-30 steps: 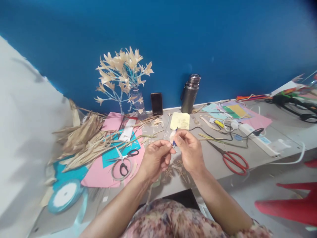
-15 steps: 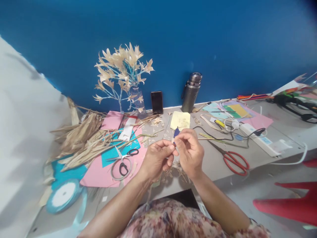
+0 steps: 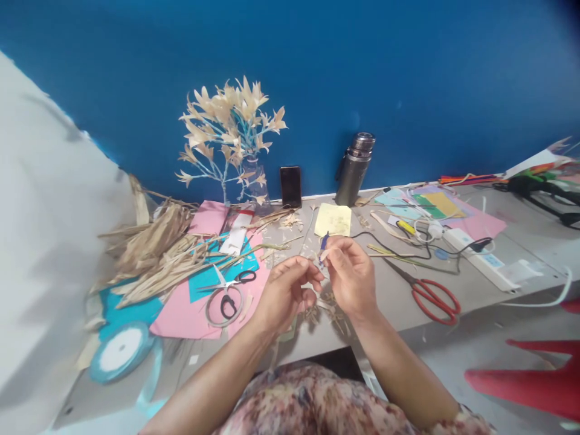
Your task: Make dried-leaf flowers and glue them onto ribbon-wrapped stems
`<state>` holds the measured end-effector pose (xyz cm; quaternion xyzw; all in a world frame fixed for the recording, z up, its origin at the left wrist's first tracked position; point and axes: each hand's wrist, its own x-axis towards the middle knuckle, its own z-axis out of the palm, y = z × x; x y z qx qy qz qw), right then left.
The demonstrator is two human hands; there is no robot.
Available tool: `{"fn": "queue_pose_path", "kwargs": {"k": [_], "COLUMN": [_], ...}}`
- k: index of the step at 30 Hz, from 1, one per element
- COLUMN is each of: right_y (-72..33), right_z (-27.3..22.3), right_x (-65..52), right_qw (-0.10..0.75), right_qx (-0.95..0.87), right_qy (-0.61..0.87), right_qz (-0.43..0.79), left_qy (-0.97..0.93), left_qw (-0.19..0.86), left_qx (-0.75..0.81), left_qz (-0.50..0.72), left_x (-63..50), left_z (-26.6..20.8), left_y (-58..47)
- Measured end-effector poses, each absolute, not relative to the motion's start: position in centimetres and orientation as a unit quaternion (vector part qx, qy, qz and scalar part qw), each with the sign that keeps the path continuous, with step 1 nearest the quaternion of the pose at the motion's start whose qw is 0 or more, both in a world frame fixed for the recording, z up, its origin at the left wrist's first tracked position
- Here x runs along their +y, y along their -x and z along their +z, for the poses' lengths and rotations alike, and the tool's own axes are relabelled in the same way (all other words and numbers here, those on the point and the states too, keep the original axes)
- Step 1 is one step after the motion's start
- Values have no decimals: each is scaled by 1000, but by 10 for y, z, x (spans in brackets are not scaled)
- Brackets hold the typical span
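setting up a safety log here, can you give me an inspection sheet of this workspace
Surface: grey table, pale scraps scattered on it
Job's things: small purple piece; pale flowers standing near the wall
Clutter: dried husks, black-handled scissors, red-handled scissors, ribbon roll
Grip: right hand pinches the purple piece; left hand loosely curled, contents unclear
Cables: white cable by the front edge, near a power strip
Surroundings: blue wall behind; red object lower right, identity unclear

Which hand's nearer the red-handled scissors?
Right. The right hand is just to the left of the red-handled scissors, not touching them; the left hand is farther left, beyond the right.
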<state>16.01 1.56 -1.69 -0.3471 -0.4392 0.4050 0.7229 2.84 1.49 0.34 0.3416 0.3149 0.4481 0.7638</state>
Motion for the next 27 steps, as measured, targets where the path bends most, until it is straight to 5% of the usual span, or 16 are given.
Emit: {"fn": "queue_pose_path", "kwargs": {"k": [6,27], "right_y": [-162,-163], "right_z": [-16,-17], "right_x": [9,7], "right_qw": [704,683], "right_qx": [-550,-550], "right_qy": [337,416], "right_qz": [297,240], "left_qy": [-309,-282], "left_qw": [795,766], "left_qx": [319,362], "left_qz": [414,450], "left_x": [13,13], "left_z": [10,-3], "left_y": [-22,-26]}}
